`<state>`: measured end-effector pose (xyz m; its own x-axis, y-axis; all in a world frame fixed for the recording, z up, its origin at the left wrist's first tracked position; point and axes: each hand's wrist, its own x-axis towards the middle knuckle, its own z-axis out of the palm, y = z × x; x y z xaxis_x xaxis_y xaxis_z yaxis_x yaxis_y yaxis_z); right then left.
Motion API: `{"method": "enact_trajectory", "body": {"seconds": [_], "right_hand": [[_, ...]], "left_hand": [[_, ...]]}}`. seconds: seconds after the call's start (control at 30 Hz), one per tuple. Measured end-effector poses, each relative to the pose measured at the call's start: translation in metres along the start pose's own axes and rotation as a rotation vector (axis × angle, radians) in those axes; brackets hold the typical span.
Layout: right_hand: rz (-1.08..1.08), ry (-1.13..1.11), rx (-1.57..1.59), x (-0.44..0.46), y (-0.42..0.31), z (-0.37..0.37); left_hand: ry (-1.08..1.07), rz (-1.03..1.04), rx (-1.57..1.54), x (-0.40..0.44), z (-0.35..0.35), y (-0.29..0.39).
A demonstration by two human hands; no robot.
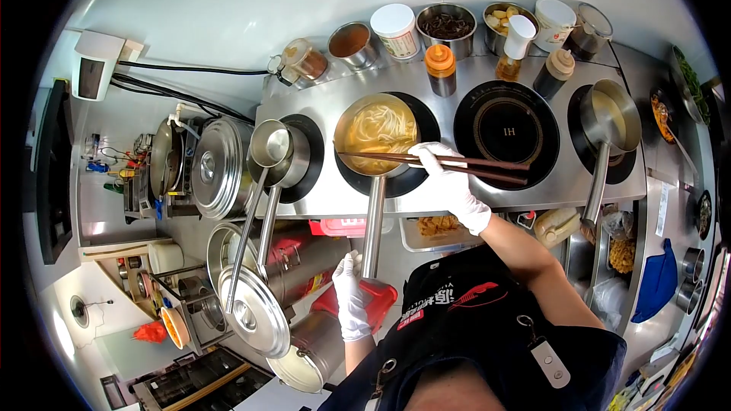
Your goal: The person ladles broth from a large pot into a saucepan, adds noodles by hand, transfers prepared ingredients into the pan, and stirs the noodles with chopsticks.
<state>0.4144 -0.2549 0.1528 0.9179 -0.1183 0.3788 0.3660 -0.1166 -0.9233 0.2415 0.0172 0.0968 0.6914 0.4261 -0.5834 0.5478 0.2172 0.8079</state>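
Observation:
Long dark chopsticks [487, 170] lie across the pan's near rim, and my gloved right hand [445, 179] is closed around them. Their tips reach over noodles [381, 128] in yellowish broth, inside a long-handled saucepan [344, 118] on a cooktop ring. The pan's metal handle [374, 221] points toward me. My gloved left hand [351, 297] is beside the handle's end, fingers curled in; whether it touches the handle, or what is in the fingers, I cannot make out.
A ladle [247, 236] rests across another saucepan [293, 160] at left; a third saucepan [620, 118] with liquid stands at right. Squeeze bottles [440, 72] and tubs [396, 30] line the back. Lidded pots [255, 312] and a red container [381, 301] are below the counter edge.

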Motion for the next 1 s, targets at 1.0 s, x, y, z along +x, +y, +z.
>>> {"method": "enact_trajectory", "body": {"seconds": [1.0], "right_hand": [[0.118,0.026,0.149,0.000,-0.004,-0.001]], "left_hand": [[0.046,0.058,-0.025,0.012,-0.003,-0.016]]}}
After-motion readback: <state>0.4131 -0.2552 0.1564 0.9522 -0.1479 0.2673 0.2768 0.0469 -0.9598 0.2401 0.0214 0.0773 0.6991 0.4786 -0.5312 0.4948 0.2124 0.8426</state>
